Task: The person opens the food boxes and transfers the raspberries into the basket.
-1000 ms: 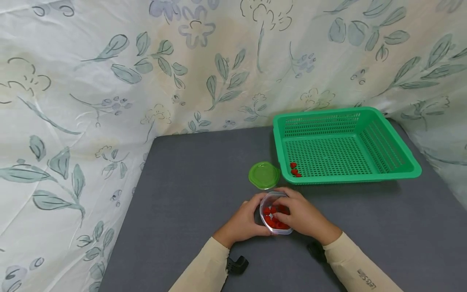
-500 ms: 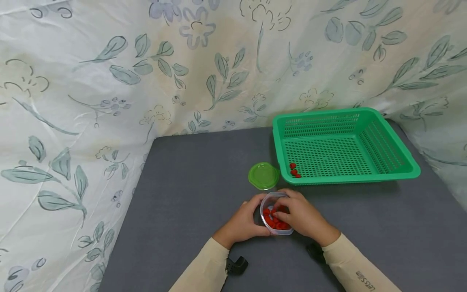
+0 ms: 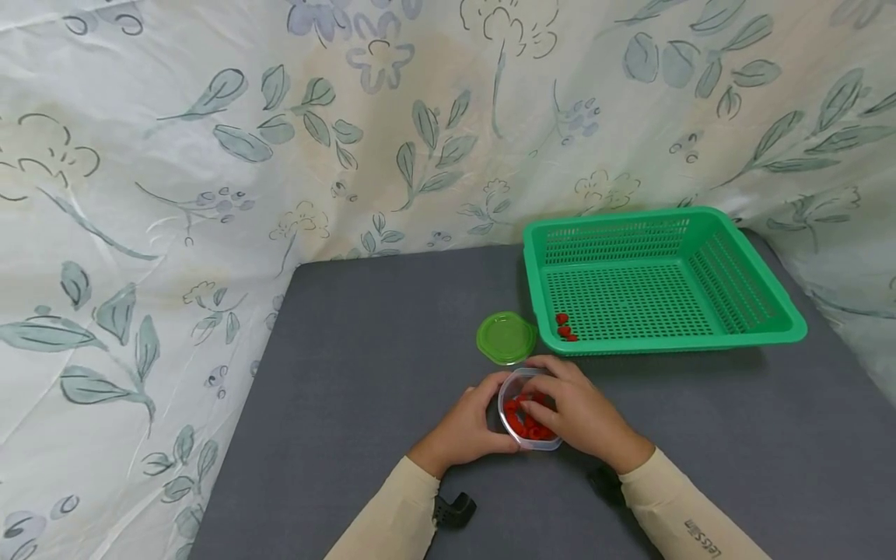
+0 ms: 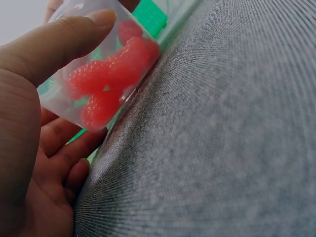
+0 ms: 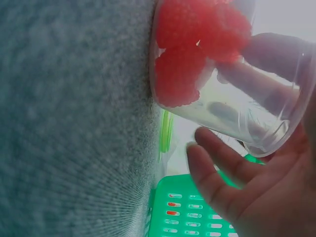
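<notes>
A clear plastic cup [image 3: 514, 380] stands on the grey table, tipped slightly, with several red raspberries [image 3: 516, 424] lying low in it. My left hand [image 3: 470, 424] holds the cup from its left side, thumb in front and fingers behind; the thumb [image 4: 64, 44] lies along the wall in the left wrist view. My right hand [image 3: 584, 408] reaches into the cup from the right. Thumb and a finger are at a raspberry [image 5: 224, 30] inside, pinching it, as the right wrist view shows through the wall. Its other fingers [image 5: 212, 168] stay outside the cup.
Behind the cup lies a round green lid [image 3: 505, 337], close to the green perforated basket [image 3: 672, 342] at the back right. Several raspberries [image 3: 564, 331] sit in the basket's front left corner. A floral cloth [image 3: 420, 194] hangs behind the table.
My right hand's fingers shift slightly inside the cup, and the raspberries there have moved a little. My left hand keeps its hold. Basket and lid stay where they were.
</notes>
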Motion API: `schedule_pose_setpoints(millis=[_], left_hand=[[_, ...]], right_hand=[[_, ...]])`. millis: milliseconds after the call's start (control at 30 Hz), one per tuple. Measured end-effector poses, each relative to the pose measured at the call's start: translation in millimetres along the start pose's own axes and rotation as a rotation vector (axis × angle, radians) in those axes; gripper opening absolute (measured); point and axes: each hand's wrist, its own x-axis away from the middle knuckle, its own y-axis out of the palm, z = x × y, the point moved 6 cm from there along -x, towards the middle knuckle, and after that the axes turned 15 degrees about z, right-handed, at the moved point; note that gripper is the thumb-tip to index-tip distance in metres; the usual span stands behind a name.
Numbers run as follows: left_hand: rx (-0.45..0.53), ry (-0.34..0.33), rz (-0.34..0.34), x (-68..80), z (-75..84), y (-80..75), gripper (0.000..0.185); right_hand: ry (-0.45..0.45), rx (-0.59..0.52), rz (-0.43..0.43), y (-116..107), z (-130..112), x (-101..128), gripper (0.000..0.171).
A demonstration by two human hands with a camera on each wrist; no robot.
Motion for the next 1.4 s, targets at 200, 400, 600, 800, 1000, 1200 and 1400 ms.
schedule_pose_setpoints(millis=[200, 400, 600, 800, 1000, 1200, 1400], left_hand=[[0.022, 0.007, -0.007, -1.1, 0.3, 0.1, 0.092], [0.027, 0.013, -0.009, -0.6, 0.6, 0.3, 0.09], [0.012, -0.002, -0.007, -0.8, -0.4, 0.3, 0.09], [0.026, 0.019, -0.005, -0.8, 1.0, 0.4, 0.089], [0.021, 0.006, -0.008, -0.5, 1.5, 0.2, 0.09], [0.008, -0.003, -0.003, -0.2, 1.6, 0.3, 0.089], [0.0, 0.0, 0.004, -1.3, 1.8, 0.2, 0.091]], right_hand=[[-0.112, -0.069, 0.103, -7, -8, -2, 0.017], [-0.191, -0.139, 0.194, -13, -12, -3, 0.024], [-0.203, -0.167, 0.229, -18, -13, -4, 0.028], [-0.255, -0.224, 0.32, -28, -17, -6, 0.021], [-0.297, -0.237, 0.466, -37, -18, -7, 0.032], [-0.266, -0.223, 0.551, -44, -13, -8, 0.036], [-0.251, -0.198, 0.626, -52, -9, -8, 0.037]])
